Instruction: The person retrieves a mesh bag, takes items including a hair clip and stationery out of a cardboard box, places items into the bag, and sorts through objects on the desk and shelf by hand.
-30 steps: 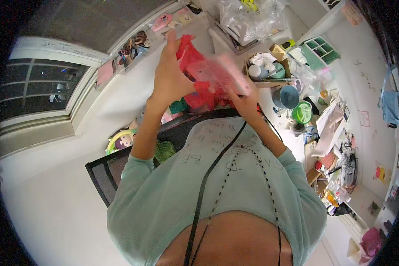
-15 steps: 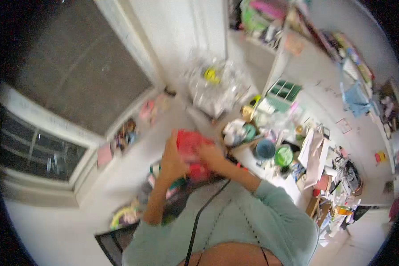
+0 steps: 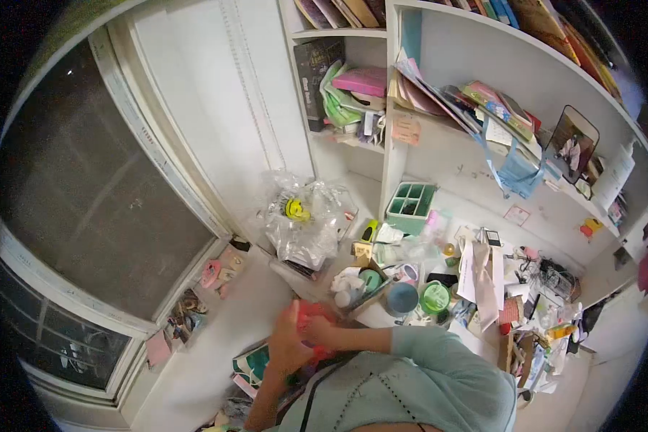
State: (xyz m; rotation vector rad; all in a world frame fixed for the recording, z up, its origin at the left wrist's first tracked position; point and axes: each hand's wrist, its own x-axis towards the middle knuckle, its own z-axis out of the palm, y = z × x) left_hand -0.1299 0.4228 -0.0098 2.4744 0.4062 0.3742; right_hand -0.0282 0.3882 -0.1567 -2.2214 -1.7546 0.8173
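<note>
A bright red, soft-looking thing (image 3: 314, 311), perhaps cloth or plastic, is bunched up in front of my body; motion blur hides its exact kind. My left hand (image 3: 286, 344) grips its left side, fingers raised along it. From the right, my right hand (image 3: 320, 333) presses into the red thing with closed fingers, close to the left palm. Part of the red thing shows below the hands, while my fingertips are partly hidden. Under my forearms lies a green and white item (image 3: 252, 366).
A crumpled clear plastic bag (image 3: 302, 223) holding something yellow stands in the corner. To the right, a cluttered desk bears a blue-grey cup (image 3: 402, 297), a green-rimmed cup (image 3: 435, 297) and a divided green box (image 3: 410, 207). Shelves (image 3: 392, 93) rise behind; windows are at left.
My view has tilted up, bringing more shelves into sight, and the hands now sit lower in the picture. Both hands stay on the red thing, the right drawn closer to the left.
</note>
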